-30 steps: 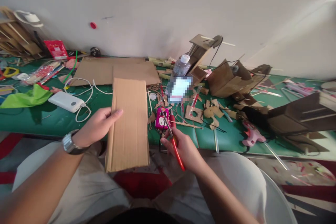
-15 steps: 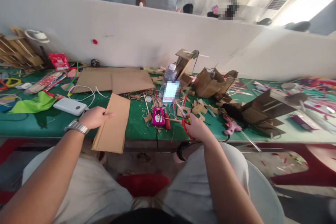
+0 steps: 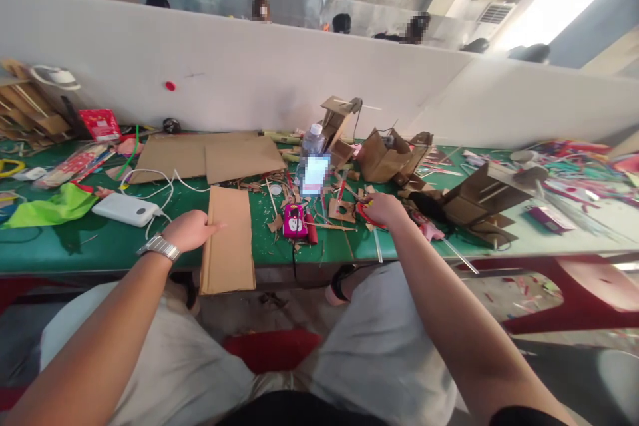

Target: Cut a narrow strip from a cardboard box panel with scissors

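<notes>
My left hand (image 3: pixel 188 230) pinches the left edge of a folded piece of cardboard (image 3: pixel 229 246), thumb on top. The cardboard's near end sticks out past the table's front edge. My right hand (image 3: pixel 388 210) is closed around red-handled scissors (image 3: pixel 368 214), low over the scraps on the table. Their blades point away to the left and are partly lost among the scraps. Between my hands lie a pink box with a cartoon face (image 3: pixel 295 221) and a red cylinder (image 3: pixel 311 229). A lit phone (image 3: pixel 316 173) leans against a clear bottle (image 3: pixel 313 140).
Flat cardboard sheets (image 3: pixel 244 156) lie at the back. A white power bank (image 3: pixel 124 210) with a cable and green cloth (image 3: pixel 54 203) are on the left. Cardboard constructions (image 3: pixel 482 203) and a pink glue gun (image 3: pixel 430 229) stand or lie right. A white partition (image 3: pixel 249 73) rises behind.
My right hand has moved right and farther away with the scissors. My left hand has shifted right, and the cardboard has turned straighter toward me. The whole view has swung slightly right.
</notes>
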Demonstrator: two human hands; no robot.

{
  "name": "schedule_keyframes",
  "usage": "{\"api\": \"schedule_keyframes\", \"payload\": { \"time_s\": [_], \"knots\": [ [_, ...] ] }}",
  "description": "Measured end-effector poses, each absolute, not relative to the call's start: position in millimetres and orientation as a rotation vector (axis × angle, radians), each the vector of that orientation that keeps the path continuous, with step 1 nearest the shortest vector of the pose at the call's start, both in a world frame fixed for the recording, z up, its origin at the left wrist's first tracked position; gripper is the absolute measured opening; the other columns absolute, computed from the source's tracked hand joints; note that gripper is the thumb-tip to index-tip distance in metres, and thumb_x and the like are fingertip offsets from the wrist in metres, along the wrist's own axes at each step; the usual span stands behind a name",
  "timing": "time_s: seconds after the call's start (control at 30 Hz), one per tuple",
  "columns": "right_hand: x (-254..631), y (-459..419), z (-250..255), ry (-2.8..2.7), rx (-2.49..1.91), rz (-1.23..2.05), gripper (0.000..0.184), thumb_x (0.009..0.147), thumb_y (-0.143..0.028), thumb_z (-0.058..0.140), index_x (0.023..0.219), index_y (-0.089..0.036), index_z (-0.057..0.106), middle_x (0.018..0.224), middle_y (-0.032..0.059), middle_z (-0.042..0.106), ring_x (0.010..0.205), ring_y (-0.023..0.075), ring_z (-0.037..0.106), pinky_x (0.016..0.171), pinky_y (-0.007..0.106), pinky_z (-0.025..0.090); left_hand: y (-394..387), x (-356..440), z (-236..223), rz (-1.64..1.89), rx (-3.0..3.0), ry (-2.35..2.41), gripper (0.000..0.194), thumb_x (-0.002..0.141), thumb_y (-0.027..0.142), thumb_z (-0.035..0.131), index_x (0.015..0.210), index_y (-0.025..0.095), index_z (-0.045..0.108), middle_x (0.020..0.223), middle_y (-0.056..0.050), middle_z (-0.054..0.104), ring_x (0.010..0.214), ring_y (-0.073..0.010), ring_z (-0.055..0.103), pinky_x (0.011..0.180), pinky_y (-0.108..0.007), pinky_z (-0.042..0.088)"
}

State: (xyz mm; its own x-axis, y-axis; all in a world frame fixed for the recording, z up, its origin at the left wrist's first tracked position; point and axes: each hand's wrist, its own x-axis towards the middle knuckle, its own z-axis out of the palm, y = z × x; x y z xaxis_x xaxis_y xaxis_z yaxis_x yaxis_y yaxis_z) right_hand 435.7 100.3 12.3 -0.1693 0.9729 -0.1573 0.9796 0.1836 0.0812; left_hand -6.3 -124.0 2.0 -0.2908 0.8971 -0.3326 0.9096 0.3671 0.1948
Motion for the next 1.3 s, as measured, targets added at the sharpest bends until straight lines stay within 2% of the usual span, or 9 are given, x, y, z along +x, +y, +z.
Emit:
{"api": "schedule_keyframes", "payload": {
  "time_s": [0.17, 0.33, 0.57, 0.67, 0.97, 1.3],
  "knots": [
    [432, 112, 4, 2.259, 1.838, -0.046, 0.044, 0.091, -0.037, 0.066, 0.13, -0.021, 0.077, 0.129, 0.0154, 0.077, 0.116, 0.031, 0.073, 0.092, 0.034, 0.053, -123, -2, 2, -0.085, 1.512, 2.159, 0.064, 0.095, 0.069, 0.047, 0.051, 0.024, 0.055, 0.066, -0.011, 0.075, 0.062, -0.026, 0.067, 0.061, -0.036, 0.038],
    [433, 122, -1, 2.215, 1.781, -0.039, 0.048, 0.089, -0.043, 0.071, 0.129, -0.017, 0.077, 0.126, 0.0183, 0.077, 0.115, 0.0334, 0.073, 0.092, 0.036, 0.055, -119, 2, -4, -0.14, 1.532, 2.138, 0.065, 0.096, 0.072, 0.045, 0.053, 0.024, 0.057, 0.067, -0.011, 0.077, 0.065, -0.0278, 0.07, 0.063, -0.037, 0.037],
    [435, 133, -7, 2.164, 1.739, -0.043, 0.049, 0.089, -0.046, 0.07, 0.127, -0.016, 0.078, 0.128, 0.0192, 0.077, 0.117, 0.0344, 0.073, 0.092, 0.037, 0.055, -115, 8, -12, -0.232, 1.643, 2.155, 0.062, 0.097, 0.073, 0.04, 0.072, 0.022, 0.065, 0.091, -0.02, 0.08, 0.087, -0.0344, 0.076, 0.062, -0.036, 0.036],
    [436, 133, -8, 2.162, 1.731, -0.049, 0.05, 0.089, -0.045, 0.069, 0.13, -0.017, 0.076, 0.128, 0.018, 0.077, 0.118, 0.0341, 0.073, 0.091, 0.036, 0.055, -112, 12, -15, -0.248, 1.656, 2.168, 0.064, 0.098, 0.072, 0.039, 0.079, 0.02, 0.07, 0.094, -0.022, 0.08, 0.091, -0.0369, 0.076, 0.063, -0.037, 0.039],
    [437, 129, -3, 2.162, 1.772, -0.057, 0.049, 0.089, -0.045, 0.068, 0.129, -0.017, 0.076, 0.129, 0.0203, 0.075, 0.117, 0.0358, 0.072, 0.09, 0.04, 0.056, -105, 22, -19, -0.188, 1.731, 2.271, 0.055, 0.1, 0.067, 0.043, 0.093, 0.021, 0.07, 0.101, -0.018, 0.081, 0.096, -0.0359, 0.077, 0.066, -0.037, 0.042],
    [439, 132, -2, 2.188, 1.751, -0.105, 0.044, 0.087, -0.042, 0.071, 0.124, -0.02, 0.078, 0.126, 0.0171, 0.076, 0.114, 0.035, 0.073, 0.087, 0.039, 0.055, -95, 16, -10, -0.319, 1.716, 2.17, 0.057, 0.095, 0.071, 0.046, 0.081, 0.021, 0.07, 0.097, -0.02, 0.08, 0.093, -0.0395, 0.075, 0.069, -0.039, 0.045]
  ]
}}
